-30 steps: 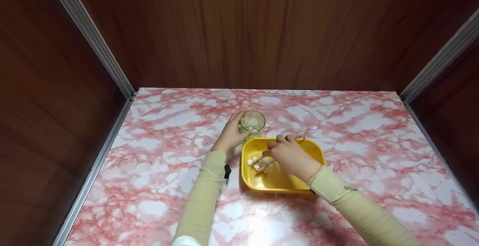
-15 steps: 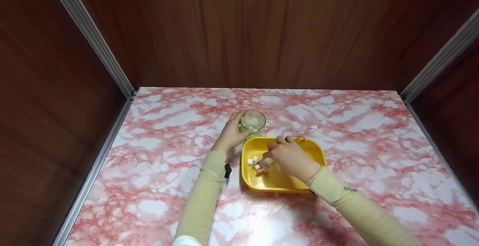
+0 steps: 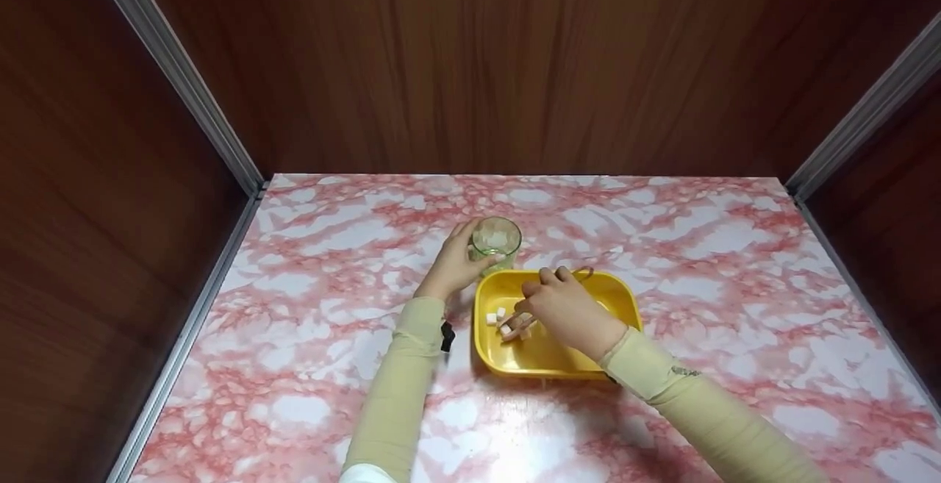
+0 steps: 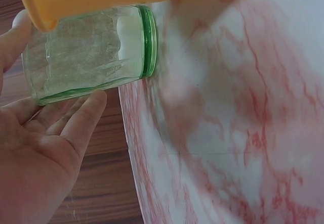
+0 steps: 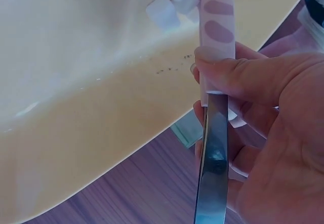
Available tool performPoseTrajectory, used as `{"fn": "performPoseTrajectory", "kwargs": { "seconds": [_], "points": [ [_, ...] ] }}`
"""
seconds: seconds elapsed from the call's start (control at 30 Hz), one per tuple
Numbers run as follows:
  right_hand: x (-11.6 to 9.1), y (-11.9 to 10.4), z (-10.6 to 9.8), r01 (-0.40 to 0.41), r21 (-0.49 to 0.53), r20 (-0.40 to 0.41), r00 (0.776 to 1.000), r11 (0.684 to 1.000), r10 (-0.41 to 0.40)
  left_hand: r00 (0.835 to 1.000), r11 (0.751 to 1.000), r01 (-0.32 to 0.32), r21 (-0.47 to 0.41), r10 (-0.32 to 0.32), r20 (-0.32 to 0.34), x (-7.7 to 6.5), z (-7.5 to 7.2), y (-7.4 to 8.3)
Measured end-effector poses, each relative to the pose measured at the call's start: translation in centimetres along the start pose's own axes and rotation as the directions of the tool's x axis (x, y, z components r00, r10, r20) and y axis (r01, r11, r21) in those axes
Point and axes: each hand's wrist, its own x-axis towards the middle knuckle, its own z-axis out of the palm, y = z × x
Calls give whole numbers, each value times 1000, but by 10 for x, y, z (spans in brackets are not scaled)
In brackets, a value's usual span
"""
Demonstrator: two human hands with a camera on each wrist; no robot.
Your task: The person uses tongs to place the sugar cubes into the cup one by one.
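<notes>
My left hand point(image 3: 452, 268) holds a green-tinted glass point(image 3: 497, 236) upright behind the tub, thumb on one side and fingers on the other. Something white lies at the bottom of the glass point(image 4: 81, 52) in the left wrist view. With my right hand point(image 3: 575, 312) I pinch a pair of tongs point(image 5: 217, 29), pink at the gripping arms with a shiny metal bend at the back. Their tips point down into the yellow tub point(image 3: 548, 373), around a small white cube point(image 3: 506, 329). Beside them lie more white cubes point(image 3: 492, 318), like sugar cubes.
The tub stands on a red-and-white marbled table point(image 3: 331, 248), its back left corner close against the glass. A dark wood panel point(image 3: 514, 64) rises behind the table. Metal-edged side panels point(image 3: 95, 196) flank it left and right.
The tong arms have come closer together around a cube, and my right hand has shifted very slightly. My left hand and the glass have stayed in place.
</notes>
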Motion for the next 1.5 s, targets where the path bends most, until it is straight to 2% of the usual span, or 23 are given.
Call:
{"fn": "performPoseTrajectory", "kwargs": {
  "seconds": [0.3, 0.6, 0.97, 1.5],
  "points": [
    [0, -1, 1, -4, 8, 29, 1000, 1000, 4, 1000, 1000, -24, 0, 24, 4, -1, 1, -3],
    [-2, 1, 1, -7, 38, 1, 1000, 999, 7, 1000, 1000, 14, 24, -14, 17, -1, 0, -2],
    [-5, 8, -9, -23, 61, -8, 1000, 998, 24, 1000, 1000, -15, 17, 15, 6, -1, 0, -1],
    [-19, 32, -19, -57, 53, -71, 996, 997, 61, 1000, 1000, -1, 7, 1, 18, 0, -1, 1]
  ]
}}
